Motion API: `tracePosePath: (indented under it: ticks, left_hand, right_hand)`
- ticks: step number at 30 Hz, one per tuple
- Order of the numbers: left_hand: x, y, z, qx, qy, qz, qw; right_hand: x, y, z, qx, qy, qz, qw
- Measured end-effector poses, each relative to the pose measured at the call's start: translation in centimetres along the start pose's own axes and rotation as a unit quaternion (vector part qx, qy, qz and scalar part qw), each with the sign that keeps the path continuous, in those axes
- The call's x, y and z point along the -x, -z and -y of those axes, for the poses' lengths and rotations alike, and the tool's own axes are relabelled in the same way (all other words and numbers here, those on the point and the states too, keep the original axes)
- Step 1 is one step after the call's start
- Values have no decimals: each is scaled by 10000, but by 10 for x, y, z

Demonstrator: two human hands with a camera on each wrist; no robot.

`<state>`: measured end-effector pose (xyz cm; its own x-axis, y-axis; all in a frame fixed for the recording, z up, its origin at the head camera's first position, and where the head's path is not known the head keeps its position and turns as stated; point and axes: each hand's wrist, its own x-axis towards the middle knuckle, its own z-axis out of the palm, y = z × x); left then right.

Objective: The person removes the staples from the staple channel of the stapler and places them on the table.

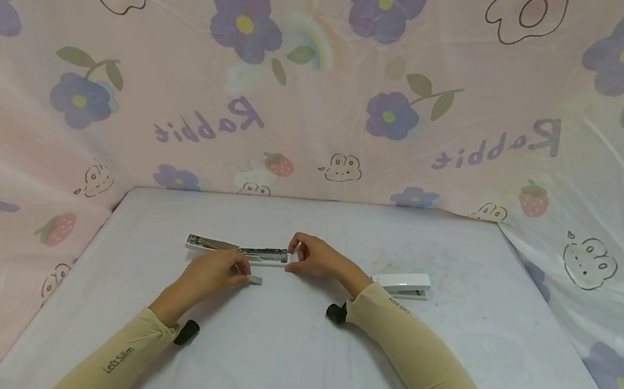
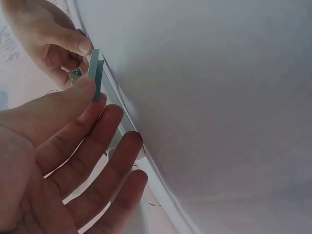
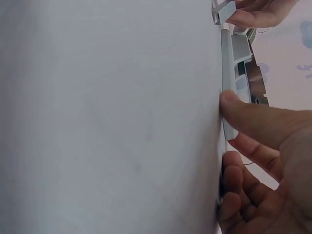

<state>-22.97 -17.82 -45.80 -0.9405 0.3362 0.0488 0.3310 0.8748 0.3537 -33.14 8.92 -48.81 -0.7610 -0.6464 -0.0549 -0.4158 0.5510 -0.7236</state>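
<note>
1. Left hand (image 1: 212, 272), center of the head view: thumb and index pinch a small metal staple strip (image 1: 255, 280); other 3 fingers loosely spread, nothing in them.
2. Staple strip sits near the center of the head view, just below the opened stapler (image 1: 266, 257); upper left in the left wrist view, top right in the right wrist view. Its channel shape shows from the left wrist.
3. Right hand (image 1: 316, 257), center of the head view: thumb and index grip the right end of the opened stapler; remaining fingers curled beside it.
4. Opened stapler lies lengthwise left of center in the head view, white with metal inside showing, left part partly behind the left hand.
5. White stapler (image 1: 405, 283), the 2nd one, rests right of center, just beyond the right wrist.
6. Both staplers on the white counter (image 1: 286, 348).
7. Patterned cloth (image 1: 315, 99) with flowers and rabbits fills the upper frame; 2 beige sleeves (image 1: 431, 373) enter from the bottom.
</note>
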Motion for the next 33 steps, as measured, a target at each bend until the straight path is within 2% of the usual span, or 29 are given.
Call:
tracePosePath:
  ticks: [20,33]
  left_hand:
    - [3,-3,-9,-642,-6,-148,9978]
    - [4,-3,-11,-692,-58,-163,9975]
  right_hand:
    - [2,-1,1,130,-6,-17,9999]
    - [10,1,7,250,27,-130,9996]
